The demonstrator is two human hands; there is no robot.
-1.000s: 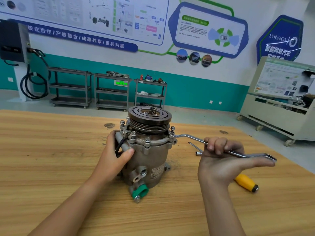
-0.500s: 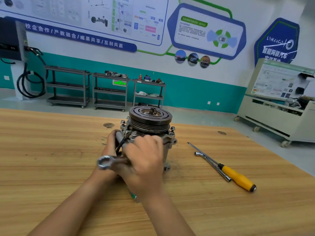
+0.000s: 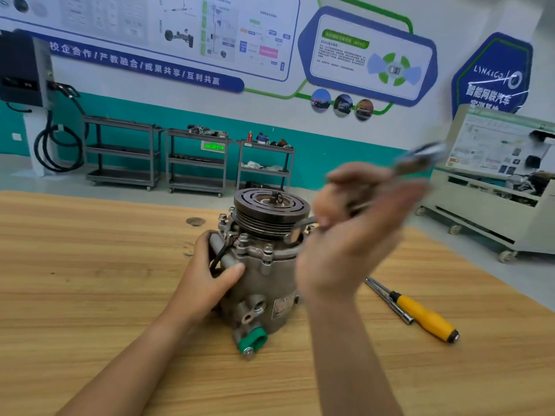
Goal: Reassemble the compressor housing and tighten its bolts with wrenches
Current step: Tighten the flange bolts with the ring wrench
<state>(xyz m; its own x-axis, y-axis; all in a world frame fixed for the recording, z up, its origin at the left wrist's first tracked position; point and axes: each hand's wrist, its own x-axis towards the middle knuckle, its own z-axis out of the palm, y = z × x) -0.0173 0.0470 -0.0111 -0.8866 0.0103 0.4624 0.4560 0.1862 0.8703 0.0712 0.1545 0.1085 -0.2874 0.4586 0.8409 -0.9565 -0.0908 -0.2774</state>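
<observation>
- Vehicle-training workshop: technical posters (image 3: 180, 31) cover the wall at 12 o'clock.
- Steel parts carts (image 3: 196, 163) line it at 11; a boxy charger (image 3: 24, 70) hangs at 10.
- Wheeled teaching panel (image 3: 495, 151) at 2; screwdriver (image 3: 426, 318) on the wood bench (image 3: 90, 265) at 4.

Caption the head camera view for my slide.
Left hand grips the compressor on the wooden table; right hand holds a blurred wrench beside its pulley.

One compressor (image 3: 264, 280), perhaps one wrench (image 3: 420, 159), one screwdriver (image 3: 426, 318)
</observation>
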